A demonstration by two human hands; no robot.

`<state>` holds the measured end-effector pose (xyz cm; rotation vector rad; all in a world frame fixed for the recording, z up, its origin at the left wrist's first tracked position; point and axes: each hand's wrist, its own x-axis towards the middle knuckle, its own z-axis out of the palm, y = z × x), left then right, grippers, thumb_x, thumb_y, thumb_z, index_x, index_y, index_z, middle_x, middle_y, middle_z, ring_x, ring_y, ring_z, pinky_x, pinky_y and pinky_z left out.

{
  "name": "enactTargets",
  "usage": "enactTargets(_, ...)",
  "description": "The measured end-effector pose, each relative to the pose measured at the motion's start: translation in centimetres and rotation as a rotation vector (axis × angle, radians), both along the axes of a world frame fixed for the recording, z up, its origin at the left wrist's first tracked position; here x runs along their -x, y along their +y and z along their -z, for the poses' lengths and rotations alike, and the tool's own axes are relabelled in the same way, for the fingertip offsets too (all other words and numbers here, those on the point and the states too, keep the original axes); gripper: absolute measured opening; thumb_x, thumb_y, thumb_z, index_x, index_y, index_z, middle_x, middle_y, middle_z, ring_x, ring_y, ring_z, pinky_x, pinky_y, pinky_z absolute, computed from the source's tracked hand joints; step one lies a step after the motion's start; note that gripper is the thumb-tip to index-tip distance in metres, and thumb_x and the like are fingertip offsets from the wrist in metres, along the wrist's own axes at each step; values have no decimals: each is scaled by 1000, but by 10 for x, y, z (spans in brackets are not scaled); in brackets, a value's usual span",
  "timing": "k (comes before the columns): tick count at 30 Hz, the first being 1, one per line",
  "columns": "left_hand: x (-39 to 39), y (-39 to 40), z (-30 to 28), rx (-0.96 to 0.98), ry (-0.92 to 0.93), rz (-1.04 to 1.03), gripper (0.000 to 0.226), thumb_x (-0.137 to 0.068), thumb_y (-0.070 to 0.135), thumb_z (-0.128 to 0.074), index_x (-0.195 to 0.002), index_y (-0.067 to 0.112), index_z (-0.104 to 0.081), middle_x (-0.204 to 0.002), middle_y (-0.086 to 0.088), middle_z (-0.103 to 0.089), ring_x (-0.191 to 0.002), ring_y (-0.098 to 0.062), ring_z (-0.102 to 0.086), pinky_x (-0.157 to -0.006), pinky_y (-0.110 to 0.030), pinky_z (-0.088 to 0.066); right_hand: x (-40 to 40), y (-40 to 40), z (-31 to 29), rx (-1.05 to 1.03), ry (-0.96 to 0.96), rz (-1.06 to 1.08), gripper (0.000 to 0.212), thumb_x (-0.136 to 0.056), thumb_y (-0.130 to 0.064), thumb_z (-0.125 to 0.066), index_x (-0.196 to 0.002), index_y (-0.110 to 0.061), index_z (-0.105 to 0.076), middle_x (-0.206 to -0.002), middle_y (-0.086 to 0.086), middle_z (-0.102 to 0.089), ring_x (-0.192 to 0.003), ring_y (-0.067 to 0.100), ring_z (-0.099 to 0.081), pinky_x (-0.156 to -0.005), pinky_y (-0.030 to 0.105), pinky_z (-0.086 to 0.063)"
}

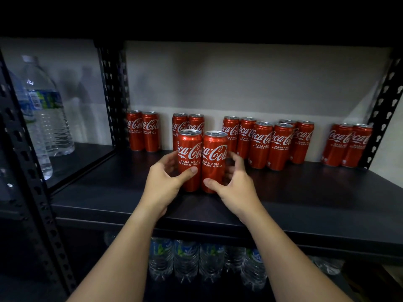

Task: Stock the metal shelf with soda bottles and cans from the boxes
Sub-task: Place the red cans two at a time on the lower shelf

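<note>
Two bare forearms reaching in from the near edge, over the front lip of the metal shelf (109,205).

Left hand (162,182): fingers curled round left front can (189,160), thumb across its near face, other fingers wrapped behind its left side. Grip plain.

Right hand (236,184): thumb pressed low on right front can (214,161), other fingers curved round its right side. Holding it.

Both front cans upright, side by side and touching, bases on the dark shelf board, near-centre. Red, white script logo, tops sealed with tabs flat. Contents not visible.

Behind, along the far wall, more red cans of same kind, all upright:
- far-left pair (142,130), touching each other
- pair directly behind the held cans (188,123), partly hidden
- cluster of cans right of centre (268,142), packed close, two standing nearer than the rest
- far-right pair (346,144), beside the right perforated upright

Left bay, past the perforated post: large clear water bottles (46,110), upright, capped, blue-green labels, filled with clear liquid.

Lower shelf, below the board: row of smaller clear water bottles (187,258), upper parts hidden by the board edge. Count uncertain, dim.
</note>
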<state>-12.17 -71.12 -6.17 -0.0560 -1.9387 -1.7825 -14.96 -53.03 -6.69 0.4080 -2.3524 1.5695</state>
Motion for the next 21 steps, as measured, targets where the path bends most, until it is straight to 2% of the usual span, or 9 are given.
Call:
enactTargets(2, 0, 0, 2, 29, -19, -41, 75, -67, 23, -96, -133, 21, -61, -119, 7, -73, -111, -6, -69, -97, -33, -57, 0, -1, 1, -26, 19, 37, 101, -68, -40, -92, -147, -37, -30, -138, -1, -58, -124, 17, -59, -104, 43, -52)
enactTargets(5, 1, -1, 3, 72, -42, -84, 68, -64, 24, -97, -123, 26, -62, -116, 8, -71, -108, -10, -69, -97, -42, -59, 3, -3, 2, -34, 22, 55, 98, -69, -36, -92, -146, -35, -32, -136, 3, -59, -123, 20, -60, -104, 46, -52)
enactTargets(11, -1, 0, 2, 119, -39, -116, 70, -66, 27, -96, -128, 22, -64, -116, 10, -72, -108, -6, -68, -99, -40, -58, 2, -1, 1, 0, -20, -47, 90, -85, -19, -81, -151, -38, -24, -147, 0, -51, -132, 18, -53, -110, 47, -47)
enactTargets(14, -1, 0, 2, 133, -36, -129, 73, -66, 28, -96, -131, 20, -63, -116, 10, -72, -108, -5, -68, -99, -40, -58, 1, 0, 0, 0, -31, -50, 92, -84, -22, -82, -152, -40, -21, -149, -2, -49, -133, 18, -52, -111, 48, -47)
enactTargets(18, -1, -1, 3, 143, -41, -144, 73, -66, 29, -97, -130, 20, -64, -116, 10, -72, -107, -5, -69, -98, -40, -58, -1, -3, -1, -43, -1, -5, 103, -74, -36, -89, -152, -39, -22, -149, -1, -49, -134, 18, -52, -110, 46, -47)
enactTargets(21, -1, 0, 2, 171, -42, -153, 73, -67, 31, -96, -132, 20, -64, -116, 10, -73, -107, -4, -68, -99, -40, -58, -1, -5, -2, -98, 26, 30, 98, -75, -31, -89, -152, -30, -28, -149, 1, -49, -135, 19, -50, -113, 43, -44)
